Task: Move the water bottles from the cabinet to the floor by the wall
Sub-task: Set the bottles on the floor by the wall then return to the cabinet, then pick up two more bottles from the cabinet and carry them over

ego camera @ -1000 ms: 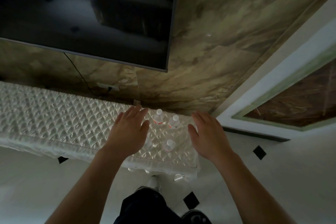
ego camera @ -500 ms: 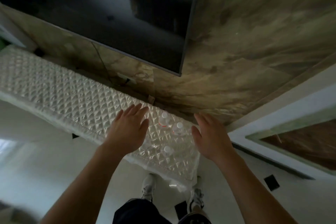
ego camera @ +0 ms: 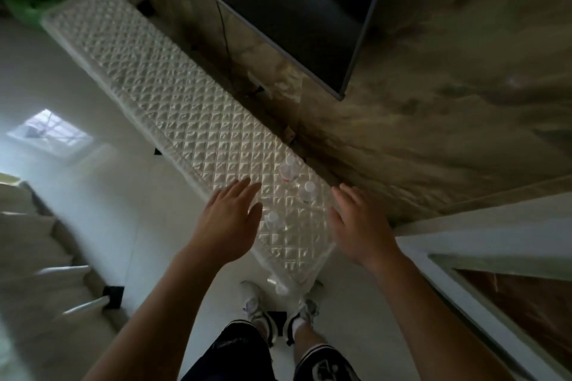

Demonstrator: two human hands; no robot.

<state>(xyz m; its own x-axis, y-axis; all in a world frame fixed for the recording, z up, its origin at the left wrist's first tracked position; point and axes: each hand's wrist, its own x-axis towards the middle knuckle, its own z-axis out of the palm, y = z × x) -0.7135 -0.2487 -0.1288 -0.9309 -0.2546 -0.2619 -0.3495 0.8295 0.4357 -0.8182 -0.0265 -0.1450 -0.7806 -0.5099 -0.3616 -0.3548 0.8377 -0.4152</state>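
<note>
Three clear water bottles with white caps stand on the right end of a long low cabinet (ego camera: 173, 108) with a quilted white top. One bottle with a red label (ego camera: 288, 171) is nearest the wall, a second bottle (ego camera: 307, 192) stands beside it, and a third bottle (ego camera: 274, 219) is closer to me. My left hand (ego camera: 230, 221) hovers open just left of the third bottle. My right hand (ego camera: 359, 226) hovers open to the right of the bottles. Neither hand touches a bottle.
A dark wall-mounted screen (ego camera: 297, 9) hangs above the cabinet on a marbled wall (ego camera: 448, 102), with a cable (ego camera: 226, 37) running down. A white-framed panel (ego camera: 483, 260) is at right. A sofa (ego camera: 34, 244) is at left. My feet (ego camera: 278, 312) stand on white floor before the cabinet's end.
The view has tilted and swung, showing more of the cabinet's left length and the floor. Both hands stay open on either side of the bottles, a little lower in the frame.
</note>
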